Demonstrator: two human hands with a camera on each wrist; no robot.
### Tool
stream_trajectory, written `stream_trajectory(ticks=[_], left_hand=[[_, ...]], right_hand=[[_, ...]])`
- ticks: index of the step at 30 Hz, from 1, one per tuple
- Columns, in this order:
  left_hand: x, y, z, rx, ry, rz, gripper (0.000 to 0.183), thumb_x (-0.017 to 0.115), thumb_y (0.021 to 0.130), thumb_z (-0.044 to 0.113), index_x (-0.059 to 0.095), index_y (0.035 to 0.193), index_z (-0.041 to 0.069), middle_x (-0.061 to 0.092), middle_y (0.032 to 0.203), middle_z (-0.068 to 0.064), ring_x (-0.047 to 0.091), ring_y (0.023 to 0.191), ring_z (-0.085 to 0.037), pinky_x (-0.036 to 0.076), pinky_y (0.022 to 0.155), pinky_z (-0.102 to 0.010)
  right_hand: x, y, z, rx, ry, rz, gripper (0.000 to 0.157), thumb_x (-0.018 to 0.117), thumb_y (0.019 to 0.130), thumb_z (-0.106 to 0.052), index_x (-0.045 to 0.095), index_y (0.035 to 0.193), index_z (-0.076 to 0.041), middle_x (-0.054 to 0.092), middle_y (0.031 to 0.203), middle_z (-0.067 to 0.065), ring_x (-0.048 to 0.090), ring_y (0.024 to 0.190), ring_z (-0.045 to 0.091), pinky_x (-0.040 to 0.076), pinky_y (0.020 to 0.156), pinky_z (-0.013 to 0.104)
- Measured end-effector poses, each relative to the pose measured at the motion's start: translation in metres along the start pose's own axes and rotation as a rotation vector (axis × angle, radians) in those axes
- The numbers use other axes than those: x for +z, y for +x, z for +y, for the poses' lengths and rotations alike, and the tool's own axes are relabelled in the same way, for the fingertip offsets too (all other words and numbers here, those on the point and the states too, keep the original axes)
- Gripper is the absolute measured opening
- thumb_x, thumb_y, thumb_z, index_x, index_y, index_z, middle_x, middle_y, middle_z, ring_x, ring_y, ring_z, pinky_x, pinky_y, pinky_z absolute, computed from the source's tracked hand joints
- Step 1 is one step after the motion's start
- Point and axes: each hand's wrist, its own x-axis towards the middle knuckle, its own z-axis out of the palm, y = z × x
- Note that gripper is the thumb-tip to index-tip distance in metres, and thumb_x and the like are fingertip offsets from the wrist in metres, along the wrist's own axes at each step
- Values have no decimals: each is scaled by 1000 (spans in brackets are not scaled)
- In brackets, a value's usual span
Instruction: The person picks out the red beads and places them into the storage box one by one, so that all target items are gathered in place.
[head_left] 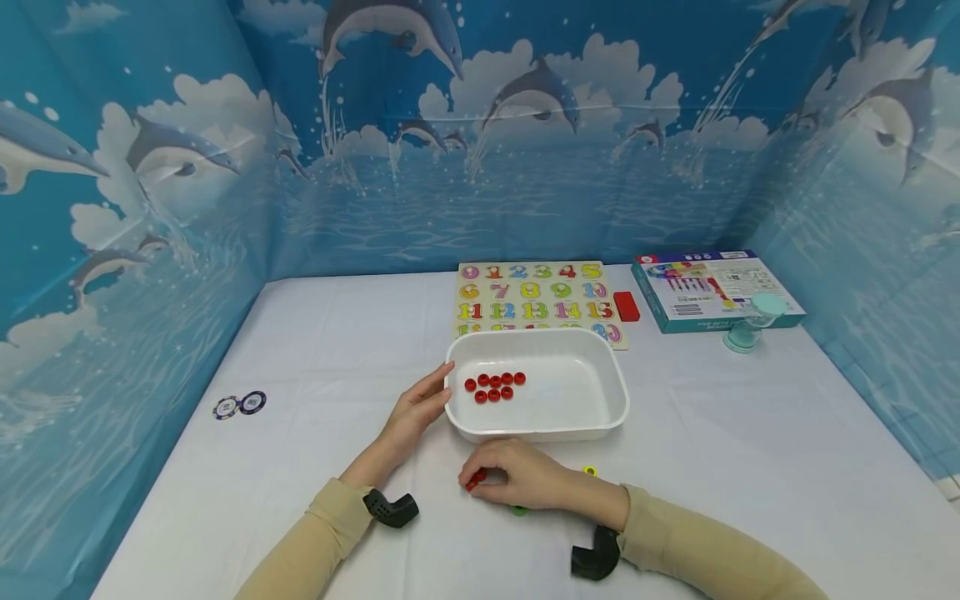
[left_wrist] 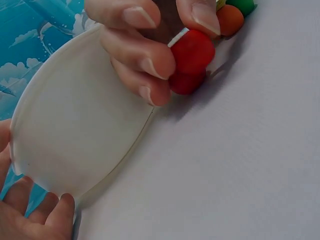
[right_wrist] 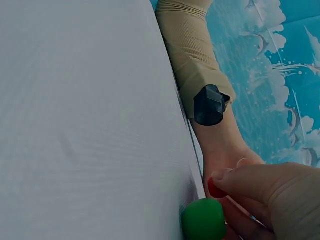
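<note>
My right hand [head_left: 517, 475] pinches red beads [left_wrist: 192, 55] between thumb and fingers, low over the table at the front of a white tray [head_left: 570, 392]. At least two beads show in that grip. My left hand [head_left: 408, 421] holds the tray's left end, a fingertip at its rim and other fingertips against its outer wall. Several red beads [head_left: 494, 382] lie inside the tray, towards its left. A green bead [right_wrist: 204, 219] sits close under my right hand, partly hidden in the head view. An orange bead [left_wrist: 231, 21] shows in the left wrist view.
A yellow bead [head_left: 590, 471] is by my right wrist. Behind the tray lie a number board [head_left: 535, 292] and a red block [head_left: 626, 307]. A boxed set [head_left: 705, 287] and a teal-capped timer [head_left: 750, 323] stand back right; two round chips [head_left: 240, 405] lie left.
</note>
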Motion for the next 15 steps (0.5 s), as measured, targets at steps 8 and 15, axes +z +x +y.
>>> stream_trajectory(ticks=[8,15], left_hand=[[1,-1,0,10,9,-7,48,50,92,15,35,137,8,18,146,-4,21,131,-20,29,102,-34],[0,0,-1,12,17,-7,48,49,92,14,35,137,8,19,146,-3,21,131,-20,30,102,-34]], right_hand=[[-24,-5,-29,-35,44,54,17,65,82,-15,65,98,-20,62,96,-13,55,89,2,48,81,24],[-75,3,-44,-33,70,151,23,67,80,-17,64,103,-19,63,100,-9,57,94,6,48,83,27]])
